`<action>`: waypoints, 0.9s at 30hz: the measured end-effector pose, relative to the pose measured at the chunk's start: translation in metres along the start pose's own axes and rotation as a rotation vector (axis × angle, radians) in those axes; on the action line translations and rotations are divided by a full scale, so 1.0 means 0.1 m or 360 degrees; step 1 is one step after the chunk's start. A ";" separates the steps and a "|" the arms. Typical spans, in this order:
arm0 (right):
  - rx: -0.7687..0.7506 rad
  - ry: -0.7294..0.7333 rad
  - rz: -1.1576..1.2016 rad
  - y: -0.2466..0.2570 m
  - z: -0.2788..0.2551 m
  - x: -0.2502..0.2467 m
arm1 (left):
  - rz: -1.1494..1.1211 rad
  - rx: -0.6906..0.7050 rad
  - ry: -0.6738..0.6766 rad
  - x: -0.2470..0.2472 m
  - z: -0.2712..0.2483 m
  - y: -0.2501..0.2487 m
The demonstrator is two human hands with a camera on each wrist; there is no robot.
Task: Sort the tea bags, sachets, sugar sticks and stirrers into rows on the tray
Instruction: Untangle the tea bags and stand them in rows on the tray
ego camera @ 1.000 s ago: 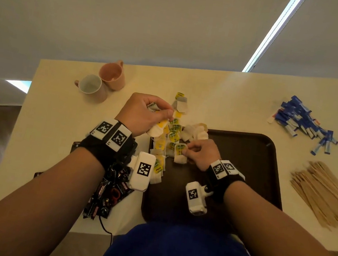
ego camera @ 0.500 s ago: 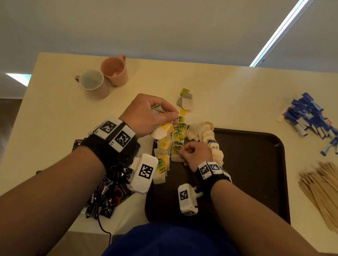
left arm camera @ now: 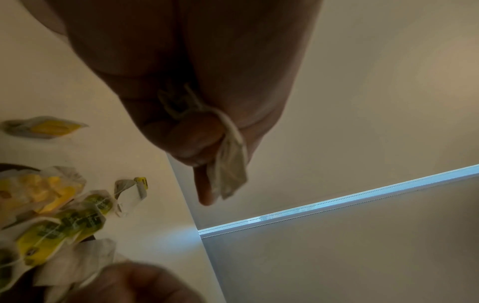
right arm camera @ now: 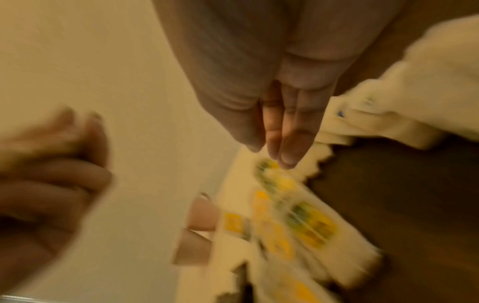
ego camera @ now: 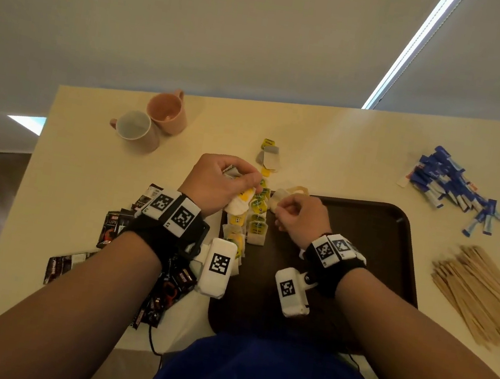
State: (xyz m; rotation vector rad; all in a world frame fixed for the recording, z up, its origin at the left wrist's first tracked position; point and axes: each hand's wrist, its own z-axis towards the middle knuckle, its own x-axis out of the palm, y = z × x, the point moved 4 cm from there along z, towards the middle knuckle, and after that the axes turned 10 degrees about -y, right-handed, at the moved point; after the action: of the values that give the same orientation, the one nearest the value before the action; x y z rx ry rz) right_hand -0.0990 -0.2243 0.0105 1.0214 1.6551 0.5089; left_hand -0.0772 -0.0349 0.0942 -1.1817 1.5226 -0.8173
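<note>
Nearest the body, the dark brown tray [ego camera: 388,260] lies on the cream table [ego camera: 82,163], most of its floor bare. Along its left edge runs a row of tea bags [ego camera: 257,220] with yellow and green tags, overlapping one another and spilling past the tray's far rim onto the table. The dark sachets [ego camera: 115,227] sit in a loose heap just left of the tray, partly under the left forearm.

The left hand [ego camera: 216,184] hovers over the far end of the row, fingers curled, thumb and forefinger pinching a tea bag [left arm camera: 230,174] and its string; a second, yellow-tagged bag [ego camera: 240,201] hangs below the palm. The right hand [ego camera: 300,217] is curled over the tray just right of the row, beside a pale bag [ego camera: 278,198]; whether it pinches that bag I cannot tell, as the wrist view is blurred.

Further out on the right lie the wooden stirrers [ego camera: 481,291] and beyond them the blue sugar sticks [ego camera: 452,185], both in piles off the tray. Two mugs [ego camera: 151,121] stand at the far left.

Likely risks: strings look tangled, so lifting one bag could drag neighbours out of line; the hanging bag may drop; the row may crowd space needed for other rows
</note>
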 end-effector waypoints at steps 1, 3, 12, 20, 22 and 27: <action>-0.0059 -0.0016 0.0122 0.15 -0.03 -0.10 | -0.0018 -0.0008 -0.0025 0.01 -0.01 -0.01; -0.0086 0.0067 0.0424 0.46 -0.13 -0.26 | -0.0085 -0.0034 -0.0083 0.02 -0.03 -0.02; -0.0131 0.0174 0.0579 0.91 -0.39 -0.34 | -0.0300 -0.0057 -0.0172 0.16 -0.19 -0.12; -0.0084 0.0061 0.0729 0.79 -0.36 -0.36 | -0.0757 -0.0362 0.0118 0.14 -0.33 0.02; -0.0063 0.0033 0.0758 0.78 -0.37 -0.35 | -0.0716 -0.0354 0.0134 0.10 -0.33 0.07; -0.0096 -0.0117 0.0854 0.80 -0.37 -0.39 | -0.0595 -0.0295 0.0142 0.03 -0.32 0.21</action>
State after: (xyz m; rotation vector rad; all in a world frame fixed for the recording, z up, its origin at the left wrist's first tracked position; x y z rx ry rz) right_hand -0.1016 -0.2075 0.1048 1.4266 1.2827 0.8544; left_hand -0.1133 -0.0340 0.0826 -1.6174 1.4947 -1.0000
